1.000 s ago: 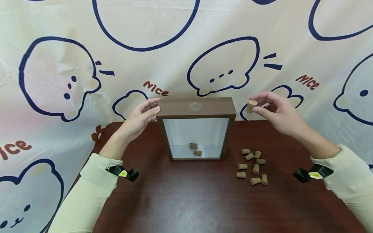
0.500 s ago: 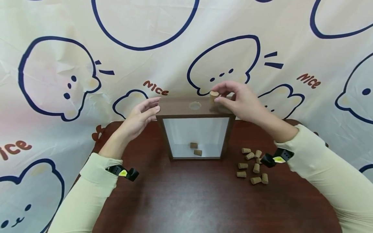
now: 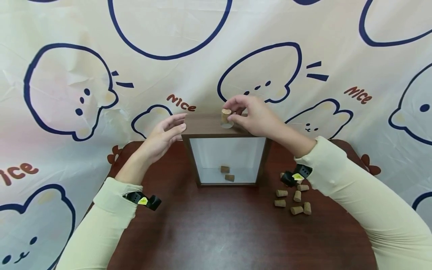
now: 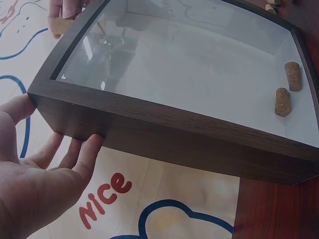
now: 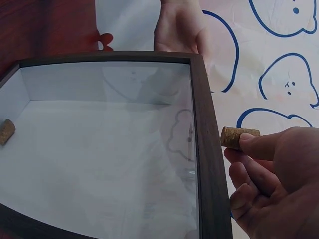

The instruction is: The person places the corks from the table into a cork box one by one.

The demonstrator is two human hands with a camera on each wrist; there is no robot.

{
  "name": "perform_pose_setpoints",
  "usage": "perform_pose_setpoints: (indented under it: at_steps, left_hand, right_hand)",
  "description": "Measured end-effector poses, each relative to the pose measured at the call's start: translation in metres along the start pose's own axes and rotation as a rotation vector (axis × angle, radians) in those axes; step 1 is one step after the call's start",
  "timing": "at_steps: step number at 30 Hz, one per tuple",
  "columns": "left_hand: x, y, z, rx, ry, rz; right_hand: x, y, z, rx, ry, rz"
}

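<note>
A brown wood-framed box (image 3: 216,131) with a clear front stands upright on the table. Two corks (image 3: 225,169) lie inside on its white floor. Between thumb and fingers, my right hand (image 3: 254,114) pinches another cork (image 3: 226,113), held upright over the round hole (image 3: 227,125) in the box top. In the right wrist view this cork (image 5: 240,136) lines up close to the frame's top edge. My left hand (image 3: 160,138) rests its thumb and fingertips on the box's left side near the top, fingers loosely extended, as the left wrist view shows along the side panel (image 4: 134,134).
Several loose corks (image 3: 297,210) lie on the dark red table (image 3: 216,228) to the right of the box, some hidden under my right wrist. A patterned cloth (image 3: 168,75) hangs behind the table.
My right hand has carried the cork leftward from beside the box to over the hole in its top. The left hand has stayed at the box's side.
</note>
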State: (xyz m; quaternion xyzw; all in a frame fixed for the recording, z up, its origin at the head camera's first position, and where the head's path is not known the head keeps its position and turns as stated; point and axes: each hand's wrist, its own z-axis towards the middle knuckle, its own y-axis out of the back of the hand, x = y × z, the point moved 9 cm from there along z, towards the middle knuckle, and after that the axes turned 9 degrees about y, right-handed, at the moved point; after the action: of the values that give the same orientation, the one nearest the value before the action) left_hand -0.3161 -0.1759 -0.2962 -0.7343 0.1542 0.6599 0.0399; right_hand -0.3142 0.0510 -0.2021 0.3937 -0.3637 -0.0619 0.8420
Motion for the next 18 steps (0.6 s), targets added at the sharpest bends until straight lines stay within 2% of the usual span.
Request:
perform_pose_setpoints:
  at_steps: [11, 18]
  left_hand:
    - [-0.0001, -0.0010, 0.0000, -0.003, -0.002, -0.001]
    - [-0.0005, -0.0016, -0.0002, -0.004, 0.000, 0.001]
  right_hand:
    - [-0.0057, -0.0056, -0.0014, 0.029, -0.032, -0.037]
    - [-0.0042, -0.0001, -0.0057, 0.022, 0.006, -0.038]
